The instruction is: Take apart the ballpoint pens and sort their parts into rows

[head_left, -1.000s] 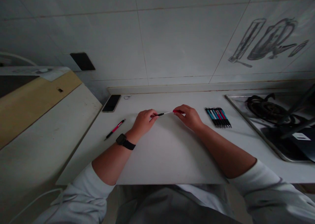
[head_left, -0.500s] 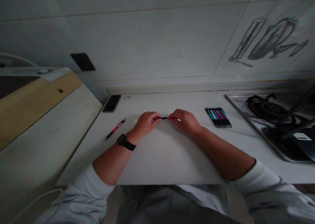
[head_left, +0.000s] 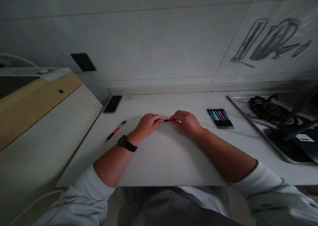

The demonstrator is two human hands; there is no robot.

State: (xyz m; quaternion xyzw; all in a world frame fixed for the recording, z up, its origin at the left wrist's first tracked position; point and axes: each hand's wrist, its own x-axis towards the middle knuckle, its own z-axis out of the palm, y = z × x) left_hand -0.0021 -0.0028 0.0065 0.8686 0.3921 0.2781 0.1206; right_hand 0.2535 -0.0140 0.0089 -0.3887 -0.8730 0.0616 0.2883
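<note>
Between my hands is a black and red pen (head_left: 166, 120), held level just over the white counter (head_left: 164, 159). My left hand (head_left: 148, 124) pinches its black end, and my right hand (head_left: 185, 121) grips the red end. Fingers cover both ends of the pen, so I cannot tell whether its parts are fully joined. To the left, a second red and black pen (head_left: 116, 131) lies slanted on the counter. Off to the right, several pens (head_left: 220, 118) in blue, white and red with black grips lie side by side in a row.
A phone (head_left: 113, 104) lies at the counter's back left, with a small ring-shaped item (head_left: 128, 98) beside it. The gas stove (head_left: 275, 120) borders the right side. On the left stands a pale panel with a wooden edge (head_left: 42, 103). The tiled wall (head_left: 174, 47) rises behind.
My left fingers have shifted slightly along the pen towards the right, so less of its black part shows. My right hand has hardly moved.
</note>
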